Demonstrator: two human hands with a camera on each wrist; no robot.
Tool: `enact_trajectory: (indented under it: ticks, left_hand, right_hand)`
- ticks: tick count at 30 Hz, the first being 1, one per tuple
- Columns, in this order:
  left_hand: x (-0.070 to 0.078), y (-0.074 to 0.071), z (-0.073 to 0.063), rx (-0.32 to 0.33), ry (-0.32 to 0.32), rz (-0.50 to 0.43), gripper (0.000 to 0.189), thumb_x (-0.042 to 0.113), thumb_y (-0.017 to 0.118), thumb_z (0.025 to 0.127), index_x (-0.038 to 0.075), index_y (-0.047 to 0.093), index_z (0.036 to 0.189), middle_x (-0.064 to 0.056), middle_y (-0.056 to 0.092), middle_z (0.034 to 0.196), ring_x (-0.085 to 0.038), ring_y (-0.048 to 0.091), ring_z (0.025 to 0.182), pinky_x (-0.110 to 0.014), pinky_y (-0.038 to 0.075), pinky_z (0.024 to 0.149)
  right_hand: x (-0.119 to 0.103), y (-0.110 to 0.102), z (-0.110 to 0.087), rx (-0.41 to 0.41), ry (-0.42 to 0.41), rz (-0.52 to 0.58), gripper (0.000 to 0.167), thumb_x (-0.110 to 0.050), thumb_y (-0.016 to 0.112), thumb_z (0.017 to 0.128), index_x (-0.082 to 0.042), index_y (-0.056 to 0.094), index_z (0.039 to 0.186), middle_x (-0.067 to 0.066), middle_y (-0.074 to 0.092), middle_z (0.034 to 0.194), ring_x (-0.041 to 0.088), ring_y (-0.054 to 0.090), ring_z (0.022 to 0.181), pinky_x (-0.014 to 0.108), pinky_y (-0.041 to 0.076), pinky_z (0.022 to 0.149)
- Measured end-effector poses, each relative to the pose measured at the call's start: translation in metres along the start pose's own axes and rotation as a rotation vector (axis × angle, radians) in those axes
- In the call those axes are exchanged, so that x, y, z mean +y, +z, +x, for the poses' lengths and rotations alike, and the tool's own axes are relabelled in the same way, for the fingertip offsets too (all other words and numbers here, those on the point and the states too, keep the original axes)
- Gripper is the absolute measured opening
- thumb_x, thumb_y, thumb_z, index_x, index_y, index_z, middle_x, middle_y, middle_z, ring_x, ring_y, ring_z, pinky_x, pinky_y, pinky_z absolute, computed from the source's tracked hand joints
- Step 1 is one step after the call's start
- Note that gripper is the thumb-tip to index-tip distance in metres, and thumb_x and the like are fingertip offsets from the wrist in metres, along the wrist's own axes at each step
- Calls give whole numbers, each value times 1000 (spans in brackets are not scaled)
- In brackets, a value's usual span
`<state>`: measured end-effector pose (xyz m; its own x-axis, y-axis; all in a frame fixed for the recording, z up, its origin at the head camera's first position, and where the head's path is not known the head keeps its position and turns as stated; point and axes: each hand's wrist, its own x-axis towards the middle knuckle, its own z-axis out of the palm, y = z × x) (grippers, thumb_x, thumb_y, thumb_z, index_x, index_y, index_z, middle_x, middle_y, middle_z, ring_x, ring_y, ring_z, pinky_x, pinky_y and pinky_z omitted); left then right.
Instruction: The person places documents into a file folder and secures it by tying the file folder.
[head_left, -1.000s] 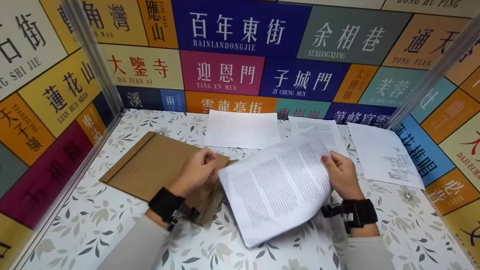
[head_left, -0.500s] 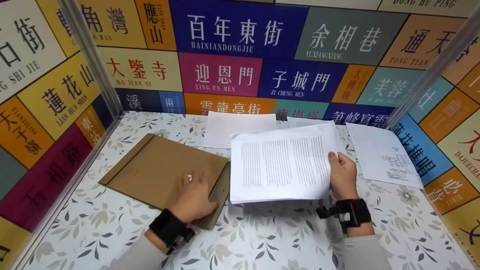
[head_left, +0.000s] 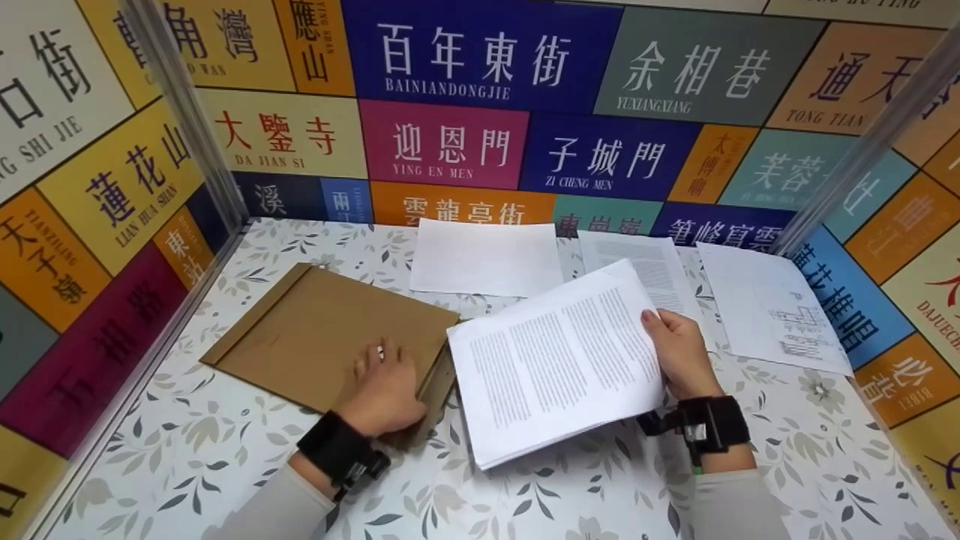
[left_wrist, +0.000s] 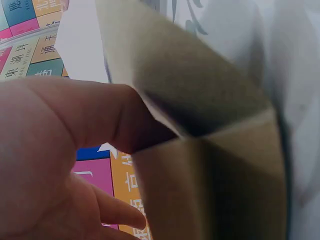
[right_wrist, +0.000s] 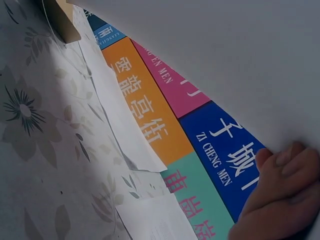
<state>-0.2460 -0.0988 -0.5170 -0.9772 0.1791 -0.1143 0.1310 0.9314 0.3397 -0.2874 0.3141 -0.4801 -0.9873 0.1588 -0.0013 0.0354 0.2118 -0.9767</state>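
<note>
In the head view, a brown file folder (head_left: 322, 330) lies at the left of the table. My left hand (head_left: 386, 390) is at its right end, fingers over the top panel. The left wrist view has the thumb (left_wrist: 105, 112) hooked inside the folder's gaping mouth (left_wrist: 210, 130), with fingers on the panel's outer side. My right hand (head_left: 682, 352) grips the right edge of a stack of printed papers (head_left: 555, 367), thumb on top. The stack is tilted above the table, its left corner close to the folder's mouth. In the right wrist view, the stack's pale underside (right_wrist: 225, 50) shows above the fingers.
Along the back lie a blank white sheet (head_left: 484, 259), a printed sheet (head_left: 645, 262) partly behind the stack, and a sheet with a line drawing (head_left: 780, 311). Walls with coloured name signs (head_left: 450, 146) enclose the floral tabletop (head_left: 570, 502) at the back and sides.
My left hand has left the stack's left edge and moved down onto the folder's mouth. The stack swung up level, then tilted again with its left end toward the folder.
</note>
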Motion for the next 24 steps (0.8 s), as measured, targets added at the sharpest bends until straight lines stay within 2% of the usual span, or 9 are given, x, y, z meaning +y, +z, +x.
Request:
enact_trajectory:
  ticks: [4, 7, 11, 15, 19, 22, 24]
  left_hand:
    - [0, 5, 1, -9, 20, 18, 82, 13, 72, 79, -15, 40, 149, -43, 23, 159, -60, 16, 149, -75, 14, 117]
    - [3, 8, 2, -6, 29, 9, 75, 9, 65, 86, -16, 37, 150, -44, 23, 158, -58, 16, 150, -73, 14, 118]
    - [8, 7, 3, 31, 44, 2, 64, 3, 54, 96, -15, 34, 153, -43, 24, 159, -57, 16, 152, -71, 13, 120]
    - [11, 4, 3, 72, 62, 26, 59, -5, 49, 97, -16, 34, 153, -42, 29, 158, -57, 20, 151, -70, 14, 120]
    - [16, -4, 6, 133, 56, 62, 52, -10, 46, 98, -17, 41, 149, -41, 39, 153, -57, 30, 146, -72, 20, 117]
    - [22, -8, 10, 179, 29, 98, 48, -9, 49, 98, -16, 47, 145, -38, 46, 147, -55, 38, 142, -73, 24, 115]
    - [27, -7, 13, 194, 12, 126, 48, -5, 56, 97, -14, 49, 143, -35, 51, 142, -53, 42, 138, -72, 27, 113]
  right_hand:
    - [0, 1, 0, -47, 21, -48, 45, -27, 53, 110, 14, 64, 126, 0, 72, 81, 11, 68, 66, 26, 56, 61]
    - [0, 2, -1, -87, 48, -74, 44, -27, 54, 110, 12, 65, 127, 1, 73, 81, 12, 68, 65, 27, 57, 60]
    - [0, 1, 0, -109, 73, -85, 45, -27, 53, 110, 12, 63, 132, 1, 75, 83, 12, 69, 66, 27, 57, 60]
    - [0, 2, -1, -85, 89, -97, 46, -27, 52, 111, 13, 61, 134, -1, 74, 83, 11, 68, 68, 26, 56, 62]
    - [1, 8, -1, -46, 127, -67, 47, -27, 50, 111, 11, 60, 136, -2, 72, 82, 10, 67, 69, 26, 56, 64]
    - [2, 13, 1, -28, 153, -26, 47, -27, 49, 111, 11, 59, 137, -2, 72, 82, 10, 68, 70, 25, 56, 65]
    - [3, 16, 2, -18, 168, 5, 48, -27, 49, 111, 12, 58, 138, -3, 72, 82, 10, 68, 69, 26, 56, 65]
